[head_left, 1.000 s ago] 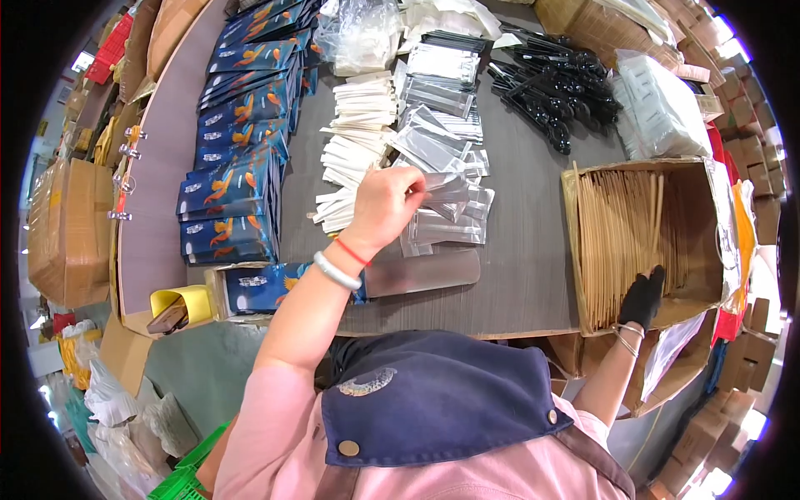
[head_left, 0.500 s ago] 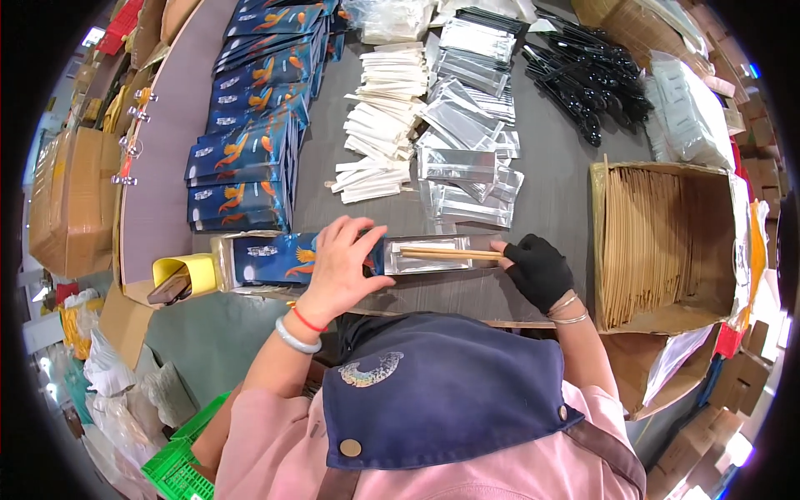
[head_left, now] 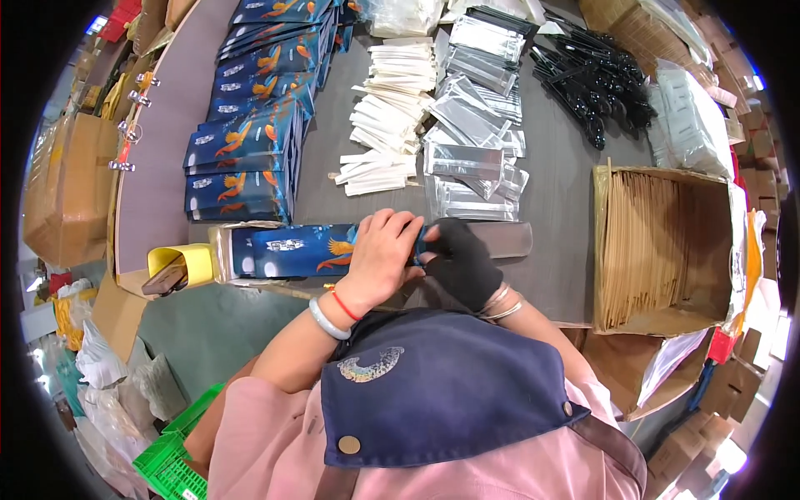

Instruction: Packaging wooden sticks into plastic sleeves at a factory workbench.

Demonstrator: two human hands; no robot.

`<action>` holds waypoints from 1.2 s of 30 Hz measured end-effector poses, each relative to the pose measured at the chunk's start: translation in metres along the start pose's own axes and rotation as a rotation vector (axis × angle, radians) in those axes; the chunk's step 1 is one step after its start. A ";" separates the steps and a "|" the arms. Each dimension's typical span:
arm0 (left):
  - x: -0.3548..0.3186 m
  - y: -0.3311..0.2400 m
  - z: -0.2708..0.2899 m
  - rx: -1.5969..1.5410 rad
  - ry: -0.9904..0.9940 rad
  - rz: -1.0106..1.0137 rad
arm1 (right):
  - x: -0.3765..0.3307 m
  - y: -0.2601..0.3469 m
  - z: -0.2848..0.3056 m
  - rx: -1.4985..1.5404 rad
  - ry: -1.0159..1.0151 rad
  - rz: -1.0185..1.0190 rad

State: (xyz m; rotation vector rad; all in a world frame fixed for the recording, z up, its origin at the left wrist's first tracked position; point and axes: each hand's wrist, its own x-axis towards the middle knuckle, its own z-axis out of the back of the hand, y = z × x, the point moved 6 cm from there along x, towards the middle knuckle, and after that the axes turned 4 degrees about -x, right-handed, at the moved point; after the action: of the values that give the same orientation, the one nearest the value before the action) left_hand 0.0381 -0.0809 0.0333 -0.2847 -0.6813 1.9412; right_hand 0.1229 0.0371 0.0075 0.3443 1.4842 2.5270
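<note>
Hands have come together at the desk's [head_left: 575,208] near edge: my bare left hand [head_left: 379,254] and black-gloved right hand [head_left: 462,262] both clamp the long blue printed sleeve [head_left: 287,250]. Half a second ago a clear packet lay there with chopsticks; I judge it now slid inside. Beyond lie stacked blue sleeves [head_left: 250,150], silver packets [head_left: 471,158] and the cardboard box of wooden sticks [head_left: 658,242].

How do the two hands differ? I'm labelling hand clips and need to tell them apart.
The left hand is bare; the right hand wears a black glove. The left wrist has a pale bangle and red string; the right has thin metal bangles. The left lies on top of the blue sleeve; the right is at its end. Both meet at that sleeve on the grey table.
</note>
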 end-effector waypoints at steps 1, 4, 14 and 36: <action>0.002 0.000 0.004 0.002 0.000 -0.005 | 0.004 0.011 -0.003 0.133 0.007 -0.023; 0.003 -0.005 0.004 0.114 0.132 -0.109 | 0.005 0.023 0.029 -0.564 0.012 0.145; 0.024 0.054 0.127 0.420 -0.123 -0.141 | -0.010 0.016 0.085 -0.652 -0.032 -0.078; -0.042 0.060 0.014 -0.040 -0.215 0.461 | 0.001 0.025 0.016 -0.647 0.249 0.027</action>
State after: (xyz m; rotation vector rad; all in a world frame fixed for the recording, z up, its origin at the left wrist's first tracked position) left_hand 0.0055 -0.1418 0.0061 -0.2766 -0.8508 2.4240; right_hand 0.1258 0.0388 0.0367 -0.0555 0.6400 2.9648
